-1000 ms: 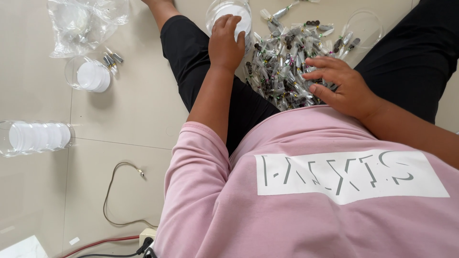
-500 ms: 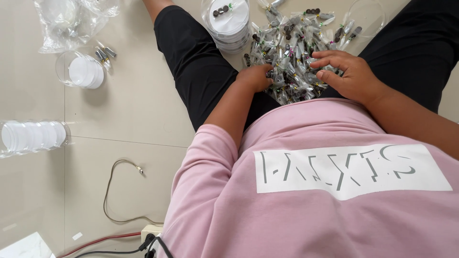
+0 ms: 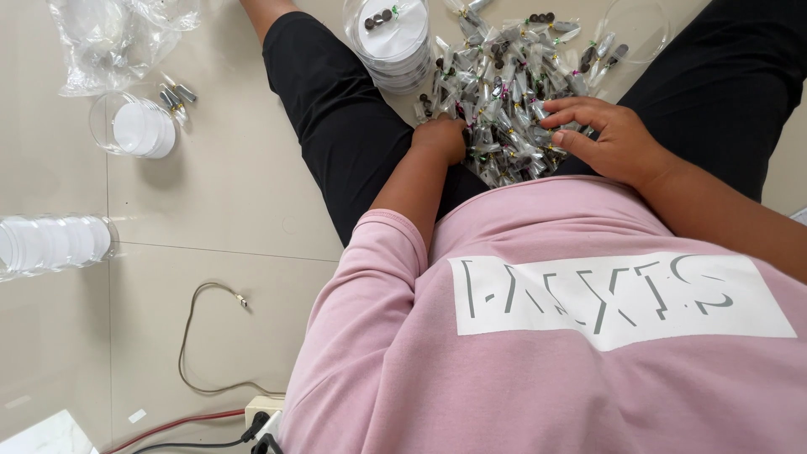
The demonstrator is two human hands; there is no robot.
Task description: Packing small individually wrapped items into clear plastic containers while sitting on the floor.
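Sitting on the tiled floor with legs spread, the person had a heap of small clear packets piled between the knees. Half a second before, the left hand was only arriving at the near edge of the heap, and a second before it had been up on the round stack of clear lidded dishes; by this moment it had settled at the left, near corner of the pile, curled into a loose fist with the knuckles up (whether it pinched a packet I could not tell, since the fingertips were tucked under). That shift reads to me as a return from the dishes to picking in the heap. The right hand had barely moved across all three pictures: it lay palm down on the right side of the pile, fingers spread and slack, gripping nothing visible.

Two small dark pieces sat on the top lid of the stack. Off to the left lay a single open dish with white discs, a crumpled plastic bag, a sleeve of white discs, and a loose cable near a power strip.
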